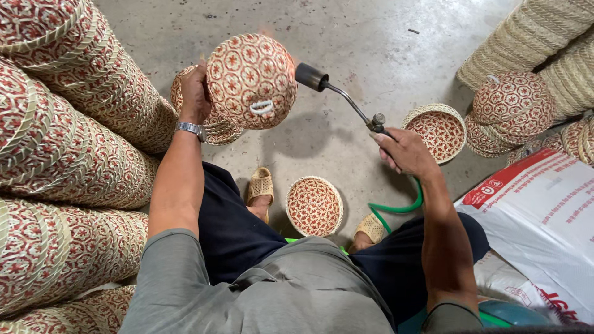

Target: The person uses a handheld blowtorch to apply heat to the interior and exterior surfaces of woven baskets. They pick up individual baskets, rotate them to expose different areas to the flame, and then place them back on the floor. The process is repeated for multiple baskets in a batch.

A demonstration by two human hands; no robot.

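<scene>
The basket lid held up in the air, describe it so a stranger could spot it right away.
Start at the tall stacks of red-patterned baskets on the left. Just right of them, the left hand lifts a round woven lid facing the torch nozzle. Unlike the baskets lying on the floor, it is raised and shows a small white loop.

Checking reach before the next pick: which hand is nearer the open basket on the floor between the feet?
Right hand, up and right of the basket, gripping the torch. Left hand is farther, holding the patterned lid.
</scene>
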